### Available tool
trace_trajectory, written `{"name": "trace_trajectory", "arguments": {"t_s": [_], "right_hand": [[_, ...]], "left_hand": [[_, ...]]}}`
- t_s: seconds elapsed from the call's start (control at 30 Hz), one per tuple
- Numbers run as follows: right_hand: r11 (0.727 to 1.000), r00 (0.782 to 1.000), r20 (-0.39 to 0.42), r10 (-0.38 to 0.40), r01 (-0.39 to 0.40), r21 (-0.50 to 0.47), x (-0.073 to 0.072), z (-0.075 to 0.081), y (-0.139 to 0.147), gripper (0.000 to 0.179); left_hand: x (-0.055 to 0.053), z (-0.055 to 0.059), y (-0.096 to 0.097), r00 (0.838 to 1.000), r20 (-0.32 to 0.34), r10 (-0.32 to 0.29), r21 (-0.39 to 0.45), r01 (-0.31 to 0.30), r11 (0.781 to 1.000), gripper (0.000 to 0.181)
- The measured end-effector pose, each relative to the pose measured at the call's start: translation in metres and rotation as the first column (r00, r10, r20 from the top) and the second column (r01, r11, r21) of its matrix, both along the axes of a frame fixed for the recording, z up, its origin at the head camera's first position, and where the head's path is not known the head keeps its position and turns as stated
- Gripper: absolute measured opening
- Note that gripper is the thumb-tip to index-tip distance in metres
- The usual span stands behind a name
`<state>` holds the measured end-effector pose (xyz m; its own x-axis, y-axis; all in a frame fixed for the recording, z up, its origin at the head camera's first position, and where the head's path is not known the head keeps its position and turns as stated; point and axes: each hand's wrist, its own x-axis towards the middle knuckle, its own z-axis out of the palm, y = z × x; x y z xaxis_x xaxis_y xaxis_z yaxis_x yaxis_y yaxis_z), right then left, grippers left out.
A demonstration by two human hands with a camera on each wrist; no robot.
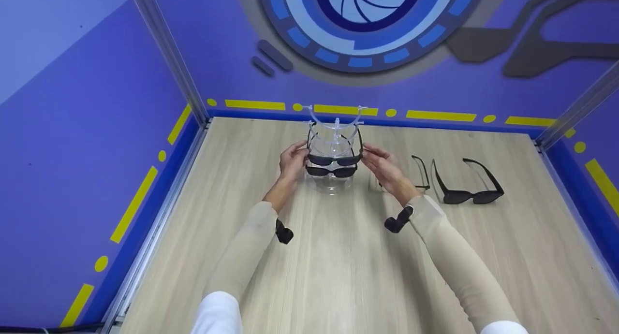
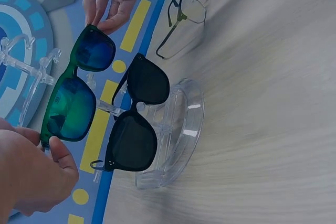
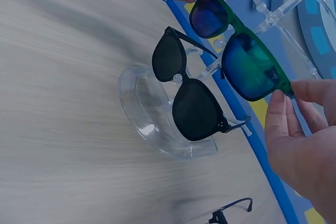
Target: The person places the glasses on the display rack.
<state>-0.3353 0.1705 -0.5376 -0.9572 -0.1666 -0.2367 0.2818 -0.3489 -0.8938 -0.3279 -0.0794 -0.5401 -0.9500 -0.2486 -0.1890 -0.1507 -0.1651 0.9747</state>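
Sunglasses with a green-tinted frame and blue-green mirrored lenses (image 2: 72,109) are pinched at both ends, in front of a clear eyewear stand (image 2: 195,111). My left hand (image 1: 292,162) grips one hinge corner, thumb and fingers on the frame. At the opposite corner my right hand (image 1: 384,167) holds the frame the same way. Just below, black sunglasses (image 3: 197,109) sit on a lower tier of the stand, apart from both hands. The stand's upper arms (image 1: 337,126) rise behind the held pair. Whether the held pair touches the stand cannot be told.
On the wooden table (image 1: 329,261), thin-framed eyeglasses (image 1: 425,186) lie right of the stand, partly behind my right hand. Another pair of black sunglasses (image 1: 471,196) lies farther right. A blue patterned wall (image 1: 222,58) closes the back; side panels flank the table.
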Motion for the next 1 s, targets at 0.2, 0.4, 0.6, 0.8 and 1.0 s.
{"name": "trace_trajectory", "arguments": {"t_s": [0.2,0.4,0.6,0.8,1.0], "right_hand": [[0.998,0.999,-0.008,-0.043,0.042,-0.039,-0.005,-0.007,-0.008,0.047],[0.999,1.000,0.009,-0.029,0.030,-0.038,-0.007,-0.014,-0.009,0.051],[0.999,1.000,0.003,-0.031,0.031,-0.011,-0.008,-0.016,-0.010,0.052],[1.000,1.000,0.004,-0.009,0.009,0.026,-0.008,-0.015,-0.010,0.051],[0.999,1.000,0.013,0.012,-0.013,0.033,-0.007,-0.015,-0.010,0.049]], "left_hand": [[-0.003,-0.009,0.000,0.999,-0.036,0.039,-0.031,-0.040,0.999,0.031],[-0.002,-0.015,-0.001,0.999,-0.036,0.039,-0.054,-0.041,0.998,0.031],[-0.004,-0.016,0.000,0.998,-0.056,0.037,-0.085,-0.041,0.996,0.031],[-0.005,-0.018,0.002,0.997,-0.070,0.040,-0.073,-0.045,0.996,0.033],[-0.006,-0.018,0.001,0.995,-0.084,0.050,-0.050,-0.055,0.997,0.034]]}}
